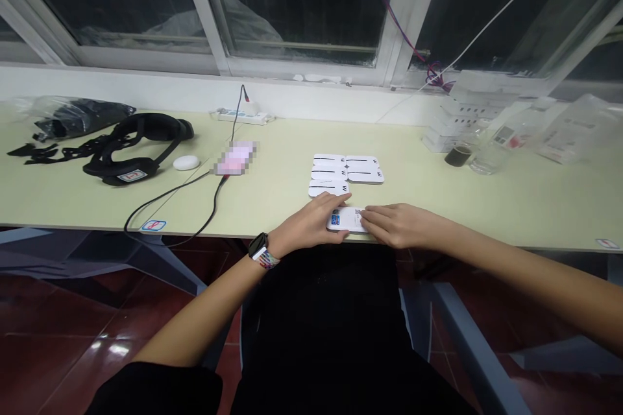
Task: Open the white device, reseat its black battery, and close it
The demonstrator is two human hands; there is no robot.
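A flat white piece [348,218] with rounded corners, a blue label and a small printed code lies at the table's front edge. My left hand [318,220] grips its left end, thumb on the near side and fingers on the far side. At its right end, my right hand [392,224] has its fingers pressed together on the piece, covering that end. Just beyond my hands, several white rounded cards [328,172], each with a black line and a letter like W, lie in two columns. The nearest left card [324,187] is close to my left fingers.
On the left of the table [282,194] are a black headset [141,149], a white oval case [186,162] and a blurred pink phone [237,157] on a cable. A power strip [243,116] lies at the back. White boxes [457,117] and a clear bottle [487,152] stand right.
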